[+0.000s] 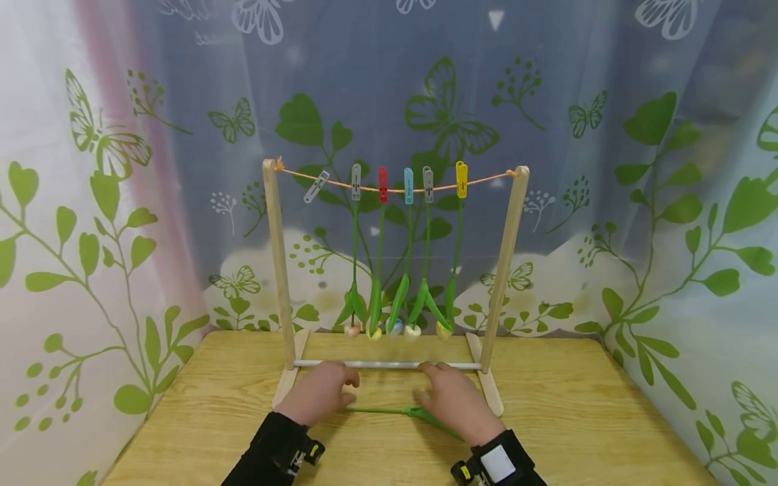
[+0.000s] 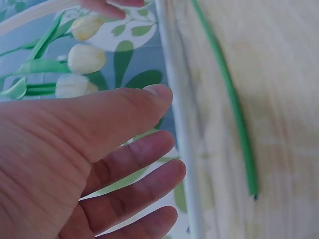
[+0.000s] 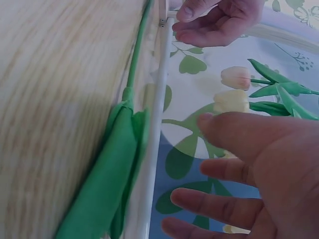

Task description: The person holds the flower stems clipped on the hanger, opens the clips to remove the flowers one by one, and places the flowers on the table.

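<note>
A loose artificial flower lies on the wooden table (image 1: 595, 418), its green stem (image 1: 383, 410) pointing left and its leaves (image 1: 434, 422) under my right hand. My left hand (image 1: 319, 395) hovers or rests over the stem's left end with relaxed, spread fingers (image 2: 149, 149), holding nothing. In the left wrist view the stem (image 2: 234, 109) lies apart from that hand. My right hand (image 1: 452, 398) is likewise open, its fingers (image 3: 224, 169) loose beside the leaves (image 3: 107, 184). Both hands sit just in front of the rack's white bar (image 1: 389, 364). The flower's head is hidden.
A wooden rack (image 1: 276, 270) stands at the table's back with an orange string (image 1: 486, 181) between its posts. Several coloured clips (image 1: 383, 185) hold artificial tulips (image 1: 395, 327) upside down; one grey clip (image 1: 316, 187) holds nothing. A leaf-patterned curtain (image 1: 668, 202) hangs behind.
</note>
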`<move>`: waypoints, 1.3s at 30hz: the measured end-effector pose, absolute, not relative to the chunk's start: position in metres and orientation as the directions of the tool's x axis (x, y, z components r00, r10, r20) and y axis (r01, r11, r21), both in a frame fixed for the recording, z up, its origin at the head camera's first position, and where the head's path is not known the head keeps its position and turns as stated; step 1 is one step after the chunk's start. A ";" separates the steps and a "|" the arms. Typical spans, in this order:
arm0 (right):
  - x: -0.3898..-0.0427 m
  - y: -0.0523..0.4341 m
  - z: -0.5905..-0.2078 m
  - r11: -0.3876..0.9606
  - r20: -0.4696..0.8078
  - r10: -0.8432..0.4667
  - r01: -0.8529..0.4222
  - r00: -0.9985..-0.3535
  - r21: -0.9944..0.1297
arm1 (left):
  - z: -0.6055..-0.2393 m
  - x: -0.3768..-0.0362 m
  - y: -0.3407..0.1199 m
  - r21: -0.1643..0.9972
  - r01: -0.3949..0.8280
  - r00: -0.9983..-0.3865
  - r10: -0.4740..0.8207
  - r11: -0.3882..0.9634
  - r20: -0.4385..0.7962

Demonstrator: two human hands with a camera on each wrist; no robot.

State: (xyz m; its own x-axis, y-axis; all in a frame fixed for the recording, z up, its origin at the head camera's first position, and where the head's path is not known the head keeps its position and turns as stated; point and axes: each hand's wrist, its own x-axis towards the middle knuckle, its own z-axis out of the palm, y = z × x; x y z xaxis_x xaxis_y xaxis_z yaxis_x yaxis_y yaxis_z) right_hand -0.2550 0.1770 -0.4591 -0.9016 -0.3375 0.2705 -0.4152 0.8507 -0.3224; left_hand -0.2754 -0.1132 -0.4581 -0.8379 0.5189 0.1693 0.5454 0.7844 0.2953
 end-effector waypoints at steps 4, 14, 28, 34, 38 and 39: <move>-0.256 0.180 -0.455 0.857 0.249 -0.313 -0.386 -0.916 -0.341 | -0.452 -0.274 -0.120 0.314 0.546 -0.838 0.509 0.777 0.197; -0.256 0.180 -0.456 0.861 0.243 -0.310 -0.380 -0.919 -0.339 | -0.436 -0.281 -0.135 0.321 0.540 -0.835 0.448 0.778 0.320; -0.256 0.180 -0.459 0.861 0.307 -0.319 -0.410 -0.896 -0.300 | -0.365 -0.302 -0.121 0.535 0.453 -0.873 0.233 0.713 0.429; -0.257 0.177 -0.458 0.856 0.299 -0.334 -0.421 -0.894 -0.300 | -0.329 -0.307 -0.115 0.599 0.422 -0.872 0.123 0.681 0.474; -0.255 0.176 -0.458 0.860 0.273 -0.335 -0.411 -0.902 -0.303 | -0.316 -0.310 -0.113 0.658 0.414 -0.879 0.089 0.629 0.468; -0.255 0.176 -0.458 0.860 0.267 -0.336 -0.410 -0.903 -0.304 | -0.314 -0.311 -0.112 0.673 0.414 -0.881 0.083 0.613 0.466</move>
State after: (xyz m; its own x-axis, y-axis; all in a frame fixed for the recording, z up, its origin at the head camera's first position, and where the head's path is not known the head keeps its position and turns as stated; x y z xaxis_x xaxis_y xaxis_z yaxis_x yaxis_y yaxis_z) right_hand -0.2545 0.1757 -0.4581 -0.9030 -0.3363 0.2674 -0.4103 0.8598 -0.3040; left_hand -0.3110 -0.1123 -0.3140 -0.8808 0.0831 0.4661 0.4141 0.6128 0.6731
